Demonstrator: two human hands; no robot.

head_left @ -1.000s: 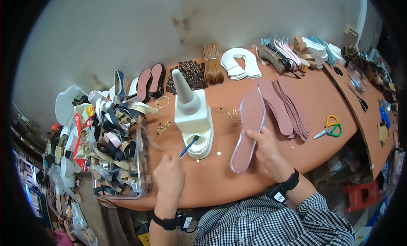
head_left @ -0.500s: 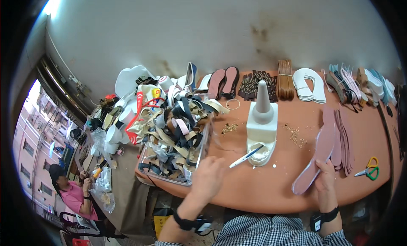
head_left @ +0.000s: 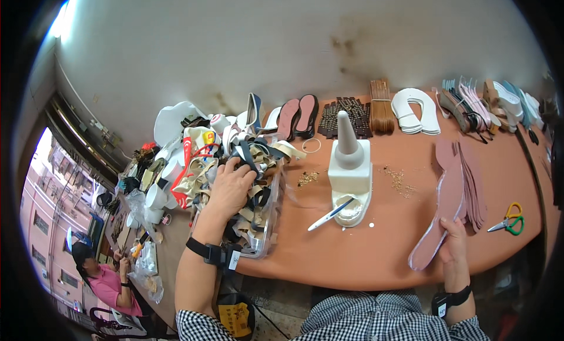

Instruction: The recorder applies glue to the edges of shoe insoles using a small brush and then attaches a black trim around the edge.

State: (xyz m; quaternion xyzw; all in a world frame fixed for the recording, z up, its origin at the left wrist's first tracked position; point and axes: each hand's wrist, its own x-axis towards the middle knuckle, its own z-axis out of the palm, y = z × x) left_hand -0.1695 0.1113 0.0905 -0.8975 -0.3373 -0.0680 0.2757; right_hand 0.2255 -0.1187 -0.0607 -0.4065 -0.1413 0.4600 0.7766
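Observation:
My left hand [head_left: 231, 187] lies on a heap of strap scraps [head_left: 257, 150] in a clear plastic bin [head_left: 274, 214], fingers apart and their tips partly among the pieces. No piece is visibly gripped there. At the right, my right hand [head_left: 453, 242] is closed on the lower part of a pink insole [head_left: 435, 232] with a pale, glossy edge. A fanned stack of pink insoles [head_left: 470, 182] lies right behind it. Between my hands stands a white glue pot [head_left: 351, 182] with a cone-shaped top and a white-and-blue brush [head_left: 329, 216] resting across its front cup.
Scissors [head_left: 510, 219] with yellow and green handles lie at the right. Small gold bits [head_left: 399, 181] are scattered beside the pot. Shoe parts, including white U-shaped pieces [head_left: 416, 110] and brown strips [head_left: 382, 109], line the wall. A person in pink [head_left: 114, 288] works at the far left.
My left hand has moved left and away from me, from beside the glue brush onto the strap scraps. My right hand still holds the insole, almost in place. The view has shifted slightly.

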